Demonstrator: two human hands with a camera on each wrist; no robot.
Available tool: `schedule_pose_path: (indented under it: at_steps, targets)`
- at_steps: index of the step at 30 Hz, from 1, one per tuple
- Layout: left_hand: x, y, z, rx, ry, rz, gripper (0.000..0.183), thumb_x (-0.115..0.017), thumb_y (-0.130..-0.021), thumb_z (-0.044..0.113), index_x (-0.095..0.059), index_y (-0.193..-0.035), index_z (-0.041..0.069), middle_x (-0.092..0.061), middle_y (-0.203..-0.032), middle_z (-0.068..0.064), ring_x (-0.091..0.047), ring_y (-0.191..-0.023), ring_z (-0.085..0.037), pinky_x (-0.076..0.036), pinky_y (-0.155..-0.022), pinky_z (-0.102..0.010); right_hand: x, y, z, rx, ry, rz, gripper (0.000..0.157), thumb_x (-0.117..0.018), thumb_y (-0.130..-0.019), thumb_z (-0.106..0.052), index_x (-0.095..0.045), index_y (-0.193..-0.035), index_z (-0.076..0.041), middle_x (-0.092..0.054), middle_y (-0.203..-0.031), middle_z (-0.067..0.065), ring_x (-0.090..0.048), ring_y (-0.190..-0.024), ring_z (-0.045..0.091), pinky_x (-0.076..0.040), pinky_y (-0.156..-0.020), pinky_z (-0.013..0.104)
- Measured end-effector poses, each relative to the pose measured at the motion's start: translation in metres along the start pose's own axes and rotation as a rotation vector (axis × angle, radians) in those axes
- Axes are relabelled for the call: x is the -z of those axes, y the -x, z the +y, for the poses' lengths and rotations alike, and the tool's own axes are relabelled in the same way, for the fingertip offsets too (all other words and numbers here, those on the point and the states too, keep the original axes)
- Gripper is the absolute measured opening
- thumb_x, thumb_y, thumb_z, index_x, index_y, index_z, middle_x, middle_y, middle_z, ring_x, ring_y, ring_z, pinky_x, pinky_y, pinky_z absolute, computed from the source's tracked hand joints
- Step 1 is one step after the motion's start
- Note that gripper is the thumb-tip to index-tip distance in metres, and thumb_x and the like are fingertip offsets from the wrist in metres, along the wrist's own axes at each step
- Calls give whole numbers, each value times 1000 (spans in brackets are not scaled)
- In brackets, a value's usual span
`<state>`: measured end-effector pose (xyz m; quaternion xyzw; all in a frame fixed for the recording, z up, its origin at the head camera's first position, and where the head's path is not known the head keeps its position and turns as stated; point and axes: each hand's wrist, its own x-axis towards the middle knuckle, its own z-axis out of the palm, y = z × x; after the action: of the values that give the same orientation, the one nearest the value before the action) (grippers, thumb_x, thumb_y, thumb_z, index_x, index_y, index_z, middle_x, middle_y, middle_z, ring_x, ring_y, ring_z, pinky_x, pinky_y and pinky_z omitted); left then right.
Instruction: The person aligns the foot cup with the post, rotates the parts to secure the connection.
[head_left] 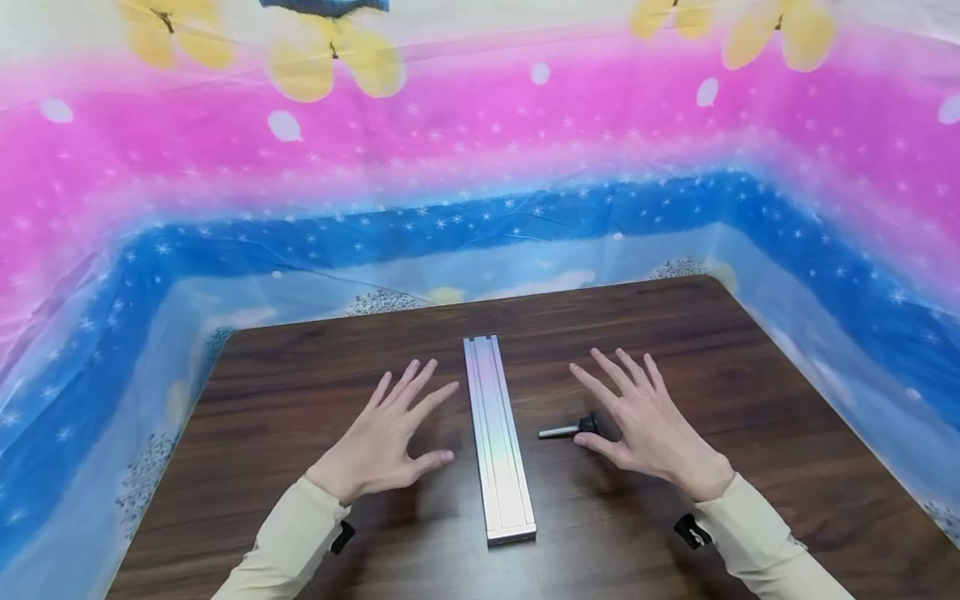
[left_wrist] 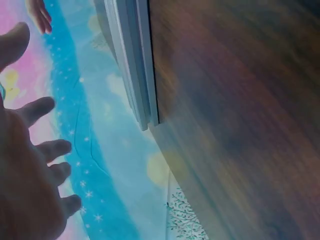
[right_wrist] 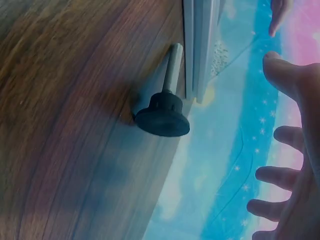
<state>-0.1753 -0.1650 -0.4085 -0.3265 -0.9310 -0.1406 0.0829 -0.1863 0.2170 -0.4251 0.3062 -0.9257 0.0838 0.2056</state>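
Note:
A long silver aluminium profile (head_left: 498,442) with grooves along its top lies on the table, its length running away from me. To its right rests a levelling foot (head_left: 567,429), a metal stud with a round black base; the right wrist view shows its black base (right_wrist: 162,120) up close. My left hand (head_left: 382,437) hovers left of the profile with spread fingers and holds nothing. On the other side, my right hand (head_left: 648,425) is spread too, its thumb near the black base in the head view. Both hands appear raised above the tabletop.
The dark wood-grain table (head_left: 300,400) has rounded far corners. A pink and blue patterned cloth (head_left: 450,167) hangs behind it and along both sides. Black straps (head_left: 692,532) show at the cuffs of the cream sleeves (head_left: 757,533).

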Motion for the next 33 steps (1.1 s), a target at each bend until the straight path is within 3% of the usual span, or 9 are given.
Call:
schedule_pose_path:
  at_steps: [7,15,19,25,33]
  targets:
    - [-9,-14,3,-101,21,-33,92,-74,-82,56,-37,-158,19,-18,-169,-13,-17,-156,-37,-16,-122,-62,-6,7,6,12,-22,-17,85,-79,-84,-47,-43,-154,-16,-43,-155,24,-41,-140,52,-32,-110,70]
    - [-32,-30,21,-285,-14,-132,95,-88,-69,30,-44,-152,13,-33,-163,-17,-32,-151,-37,-26,-121,-55,-16,13,12,31,-91,-100,84,-83,-84,-35,-43,-153,-8,-42,-155,25,-49,-136,45,-49,-100,58]
    - [-37,-41,33,-326,13,-215,95,-90,-67,22,-45,-151,15,-33,-164,-14,-30,-153,-33,-28,-121,-54,-18,14,15,21,-130,-116,82,-85,-82,-25,-44,-151,-5,-47,-150,26,-60,-126,39,-55,-94,49]
    - [-43,-53,46,-387,-14,-307,93,-87,-62,6,-52,-147,21,-34,-163,-12,-31,-153,-31,-31,-120,-53,-21,14,18,31,-131,-123,77,-86,-81,-21,-50,-146,-2,-56,-140,23,-62,-122,35,-54,-96,48]
    - [-54,-53,57,-419,-82,-403,89,-84,-59,-1,-62,-137,34,-43,-159,-6,-32,-152,-30,-29,-122,-48,-31,14,15,62,-135,-178,64,-85,-81,-19,-59,-136,-1,-59,-136,19,-63,-119,32,-53,-97,47]
